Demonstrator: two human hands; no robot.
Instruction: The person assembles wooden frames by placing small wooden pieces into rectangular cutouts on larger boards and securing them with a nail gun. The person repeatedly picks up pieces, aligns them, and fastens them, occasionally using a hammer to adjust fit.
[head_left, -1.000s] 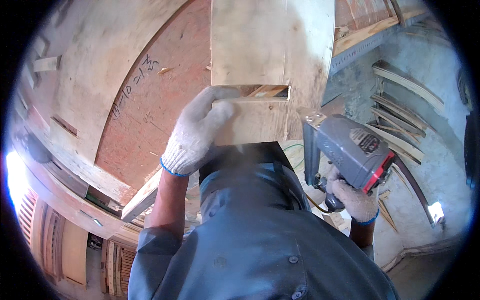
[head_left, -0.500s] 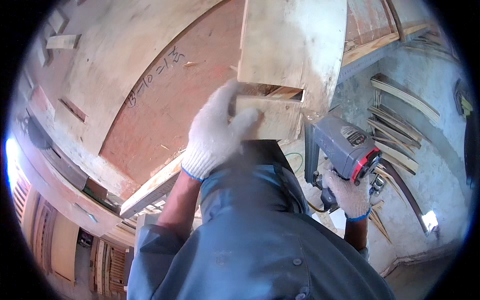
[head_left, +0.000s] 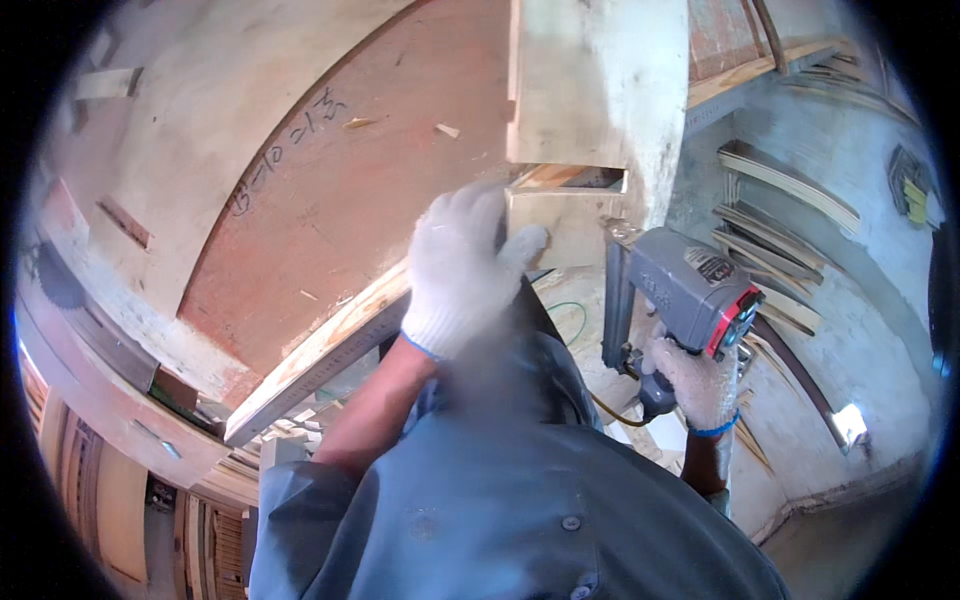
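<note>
My left hand (head_left: 455, 270), in a white knit glove, is at the lower left corner of a pale plywood panel (head_left: 600, 90). Its thumb stands apart from the fingers and overlaps the panel's corner; the fingertips are blurred beside the left edge. A narrow rectangular slot (head_left: 595, 179) cuts through the panel near its lower end. In my gloved right hand (head_left: 698, 378) is a grey nail gun (head_left: 690, 280) with red trim, gripped by the handle. The gun's nose is by the panel's lower right edge. A yellow hose (head_left: 610, 412) runs from near the handle.
Beneath the panel lies a reddish board (head_left: 370, 170) with handwriting and wood chips, edged by a timber rail (head_left: 320, 355). A large curved plywood sheet (head_left: 220, 130) covers the left side. Curved wood strips (head_left: 790, 185) are at right, near a dark bar (head_left: 800, 380).
The view has shifted slightly. My left hand has slid along the panel's left edge toward its lower corner, its thumb covering less of the panel. The nail gun stays in my right hand.
</note>
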